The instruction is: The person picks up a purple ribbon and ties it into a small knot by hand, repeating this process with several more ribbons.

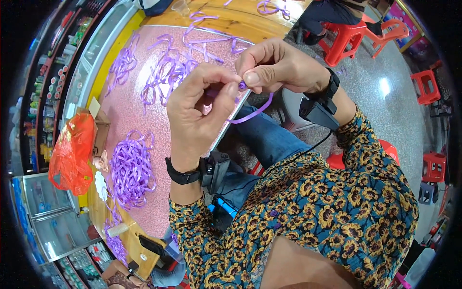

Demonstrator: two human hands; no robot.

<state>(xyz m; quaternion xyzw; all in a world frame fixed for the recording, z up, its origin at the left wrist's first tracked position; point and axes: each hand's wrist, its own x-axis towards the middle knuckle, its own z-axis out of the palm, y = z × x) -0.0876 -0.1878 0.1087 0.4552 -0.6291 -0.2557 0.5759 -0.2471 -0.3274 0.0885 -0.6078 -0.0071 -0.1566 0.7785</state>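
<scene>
Both my hands are raised over the edge of the pink tabletop [159,118], fingertips meeting. Between them is a purple ribbon [255,114], its end bunched into a small dark purple roll or knot [242,85]. My left hand [195,103] pinches it from the left with thumb and forefinger. From the right, the thumb and forefinger of my right hand [288,67] press on the same small piece. A loose tail of the ribbon curves down below my hands, above my jeans. The fingertips partly hide the roll.
Loose purple ribbon strands [166,72] spread over the far tabletop; a thick ribbon heap [132,171] lies at left. A red plastic bag [74,149] stands beside a cardboard box [101,129]. Red stools [342,41] stand on the floor. Other people sit at the top and lower left.
</scene>
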